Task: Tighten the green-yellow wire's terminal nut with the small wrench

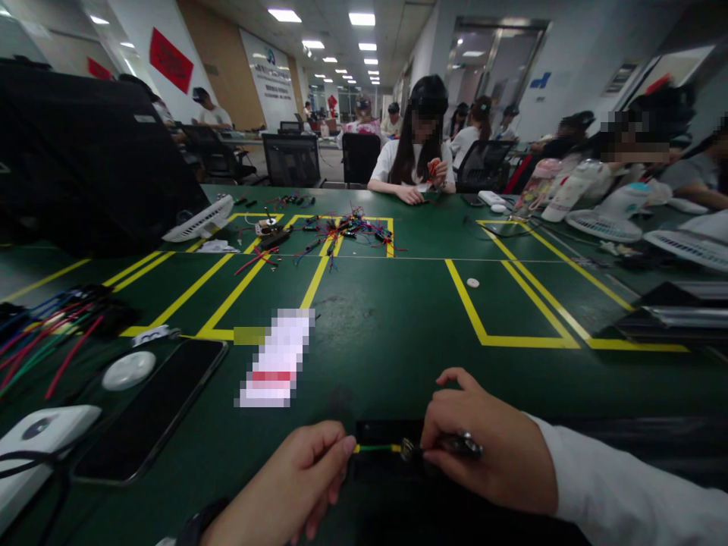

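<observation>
**A:** Pinching is the word for it — the left hand (304,474) has its thumb and forefinger closed on one end of a short yellow-green wire (375,448), low in the head view, just above the near edge of the green counter (387,318).

**B:** And the other end? The right hand (483,447) is closed around a small dark metal tool (449,444), whose tip meets the wire. Can't tell exactly what kind of tool, it's mostly buried in the fingers.

**A:** Yep, wire's stretched level between the two hands, over a dark patch of the counter.

**B:** Off to the left there's a black phone (151,413) lying flat, a white round puck (128,370) just beside it, and a bundle of red, blue and green wires (45,334) further back.

**A:** Mid-counter there's a tangle of loose wires (341,227) inside the yellow tape lines (318,277) — and a person in a white shirt (412,163) sits at the far side, hands on their own wires.
</observation>
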`<state>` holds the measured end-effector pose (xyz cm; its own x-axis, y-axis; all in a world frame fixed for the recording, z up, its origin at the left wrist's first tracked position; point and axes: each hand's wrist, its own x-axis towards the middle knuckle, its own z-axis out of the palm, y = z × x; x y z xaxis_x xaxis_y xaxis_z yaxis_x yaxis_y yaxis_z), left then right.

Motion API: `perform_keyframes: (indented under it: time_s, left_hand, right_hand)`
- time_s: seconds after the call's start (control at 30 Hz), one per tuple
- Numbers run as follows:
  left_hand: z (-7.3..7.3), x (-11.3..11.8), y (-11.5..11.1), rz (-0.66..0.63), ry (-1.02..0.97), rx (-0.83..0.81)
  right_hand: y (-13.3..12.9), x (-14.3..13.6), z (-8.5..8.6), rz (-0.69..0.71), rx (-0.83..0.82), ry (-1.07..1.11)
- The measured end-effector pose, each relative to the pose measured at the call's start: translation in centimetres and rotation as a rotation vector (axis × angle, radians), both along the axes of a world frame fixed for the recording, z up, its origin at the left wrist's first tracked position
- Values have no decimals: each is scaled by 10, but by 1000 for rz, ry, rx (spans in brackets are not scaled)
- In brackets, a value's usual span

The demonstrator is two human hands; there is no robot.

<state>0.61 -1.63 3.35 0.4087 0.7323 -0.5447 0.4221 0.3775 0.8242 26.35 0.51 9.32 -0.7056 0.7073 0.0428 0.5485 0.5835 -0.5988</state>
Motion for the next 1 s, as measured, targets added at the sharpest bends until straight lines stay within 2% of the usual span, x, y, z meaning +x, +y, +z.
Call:
perform_keyframes:
  time_s: [0.13,0.27,0.47,0.57,0.67,0.8,1.0]
  left_hand:
    - [0,-1,0,-8,-22,-6]
    - [0,0,3,-8,-21,-13]
    - [-5,-1,2,5,-46,-7]
    - [-6,-3,2,5,-59,-12]
    - [-6,-3,2,0,-61,-2]
    - [-4,-3,2,8,-65,0]
    - [-5,-3,2,-5,-84,-3]
  right_hand:
    - [8,0,1,75,-2,-4]
    - [9,2,3,70,0,24]
    - [-2,7,6,-111,15,90]
    - [-11,6,1,-199,19,83]
    - [-17,1,-6,-224,13,71]
    - [-15,-3,-10,-184,7,57]
    - [-6,-1,-3,-65,5,24]
